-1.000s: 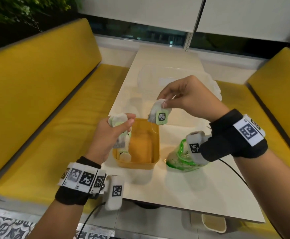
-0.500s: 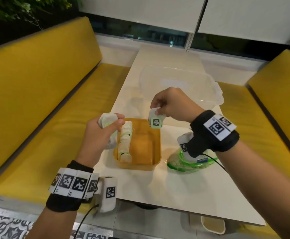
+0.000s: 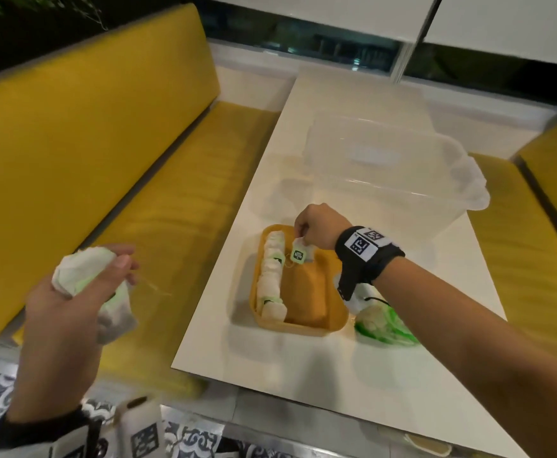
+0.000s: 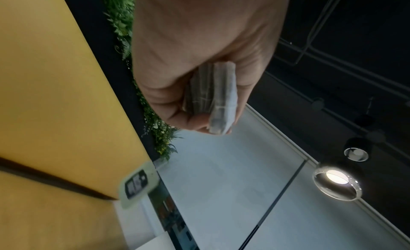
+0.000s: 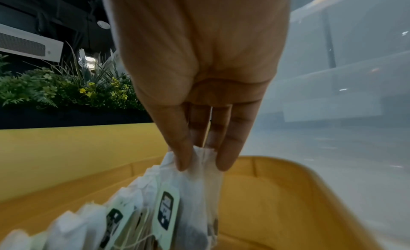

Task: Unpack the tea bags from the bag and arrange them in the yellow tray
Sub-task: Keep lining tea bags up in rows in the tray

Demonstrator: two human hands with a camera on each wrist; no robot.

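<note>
A white paper tea bag with a pale green tag (image 3: 301, 253) hangs from the pinching fingers of the right hand (image 3: 317, 230), its top edge caught between fingertips (image 5: 182, 159) and its body lowered into the far end of the yellow rectangular plastic tray (image 3: 307, 327). It sits just beside the last bag of a row of white tea bags (image 3: 272, 276) that stand on edge along the tray's left side; the rest of the tray floor to the right of the row shows bare yellow. In the right wrist view the held bag touches the neighbouring bag, their green tags (image 5: 167, 208) side by side.

The left hand (image 3: 72, 309) is off to the left of the white desk (image 3: 403, 375), over the yellow bench seat (image 3: 184, 200), clenched around a bunch of white tea bags (image 3: 82, 276) with a loose string trailing from them. The left wrist view shows the fingers curled over that bunch (image 4: 213, 99).

To the right of the tray, partly hidden by the right forearm, lies the crumpled green and clear plastic bag (image 3: 386, 325). Beyond the tray stands a large clear plastic tub (image 3: 396, 180).
</note>
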